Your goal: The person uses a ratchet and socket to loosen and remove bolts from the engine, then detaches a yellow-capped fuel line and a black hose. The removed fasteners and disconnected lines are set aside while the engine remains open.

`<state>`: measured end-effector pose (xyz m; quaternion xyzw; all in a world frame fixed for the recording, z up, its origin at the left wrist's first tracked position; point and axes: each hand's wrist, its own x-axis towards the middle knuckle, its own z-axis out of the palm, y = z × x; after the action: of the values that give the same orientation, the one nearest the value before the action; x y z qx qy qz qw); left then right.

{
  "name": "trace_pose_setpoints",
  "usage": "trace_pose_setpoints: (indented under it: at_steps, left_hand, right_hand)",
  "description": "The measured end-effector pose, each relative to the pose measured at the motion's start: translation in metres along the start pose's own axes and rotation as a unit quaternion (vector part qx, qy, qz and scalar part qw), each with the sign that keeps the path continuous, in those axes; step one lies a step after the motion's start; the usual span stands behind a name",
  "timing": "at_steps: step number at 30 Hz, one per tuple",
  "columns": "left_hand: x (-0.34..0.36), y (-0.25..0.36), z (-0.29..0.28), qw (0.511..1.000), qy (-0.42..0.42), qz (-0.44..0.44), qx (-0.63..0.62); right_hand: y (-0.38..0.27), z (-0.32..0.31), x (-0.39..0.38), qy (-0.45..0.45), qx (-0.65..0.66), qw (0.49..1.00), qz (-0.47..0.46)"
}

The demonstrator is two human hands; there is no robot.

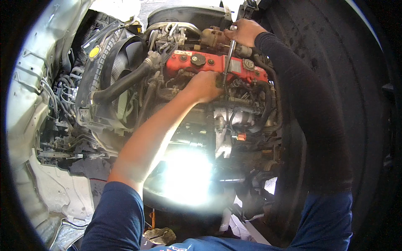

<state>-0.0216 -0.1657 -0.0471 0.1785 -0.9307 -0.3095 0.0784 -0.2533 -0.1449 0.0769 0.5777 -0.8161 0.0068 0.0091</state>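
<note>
A long chrome wrench [230,55] slants across the red engine cover [180,62]. At its upper end, my right hand [248,33] is closed around the handle, beside a brownish metal part of the engine. My left hand [205,88] is closed at the wrench's lower end, just in front of the red cover; its fingertips are partly hidden. What the wrench's lower end sits on cannot be seen behind my left hand. A black filler cap [198,60] is on the cover to the left of the wrench.
A thick black hose [121,87] runs to the radiator and fan shroud [106,62] at left. Hoses and wiring surround the engine. Strong glare [187,178] washes out the area below it. A dark panel [335,75] rises along the right; a pale body panel [63,188] lies left.
</note>
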Motion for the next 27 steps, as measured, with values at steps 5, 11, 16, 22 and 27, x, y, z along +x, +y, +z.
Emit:
trace_pose_setpoints:
  at_steps: [5,11,16,22,27]
  left_hand:
    - [0.001,-0.002,-0.003,0.997,-0.033,0.006,-0.075]
    - [-0.004,-0.001,-0.006,0.996,0.045,0.0,-0.081]
    - [-0.002,-0.017,-0.006,0.974,0.062,-0.05,-0.211]
    - [0.0,-0.019,0.001,0.974,0.154,-0.046,-0.157]
    - [-0.007,-0.005,-0.014,0.992,-0.051,-0.067,0.094]
  right_hand:
    - [0.006,-0.002,0.001,-0.015,-0.009,1.0,0.005]
    - [0.009,-0.01,0.0,0.07,-0.004,0.997,0.02]
    - [0.06,-0.02,-0.001,0.061,-0.041,0.996,-0.056]
    - [0.127,-0.003,-0.054,0.062,0.03,0.998,-0.003]
    - [0.126,0.005,-0.116,0.034,0.42,0.888,0.182]
